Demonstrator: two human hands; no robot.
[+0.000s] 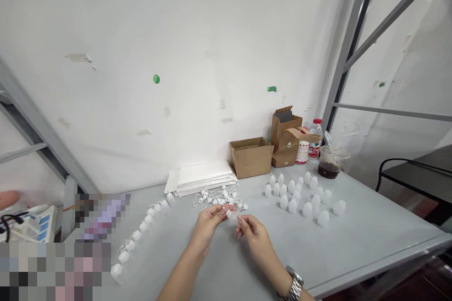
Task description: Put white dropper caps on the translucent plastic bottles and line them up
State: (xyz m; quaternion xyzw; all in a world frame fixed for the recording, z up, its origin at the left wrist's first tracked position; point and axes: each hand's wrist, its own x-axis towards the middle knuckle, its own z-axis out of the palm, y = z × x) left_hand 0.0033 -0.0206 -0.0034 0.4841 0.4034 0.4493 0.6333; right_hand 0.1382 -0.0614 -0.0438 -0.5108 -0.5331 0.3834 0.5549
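My left hand [208, 223] is closed in a pinch on a small white plastic piece [231, 215] above the middle of the table. My right hand [252, 230] pinches the same piece, or a translucent part joined to it, from the other side. Fingers and blur hide its exact shape. Just behind my hands lies a loose pile of small white caps with thin loops [222, 195]. Several frosted, bulb-shaped plastic pieces [307, 209] stand on the table to the right. A slanting row of white-capped pieces [143, 226] runs along the left.
Behind the pile lies a stack of flat white sheets [205, 174]. An open cardboard box [252, 160], a brown paper bag [286, 143], a red-capped bottle [315, 138] and a bowl of dark liquid [329, 167] stand at the back right. A white power strip [38, 228] is far left.
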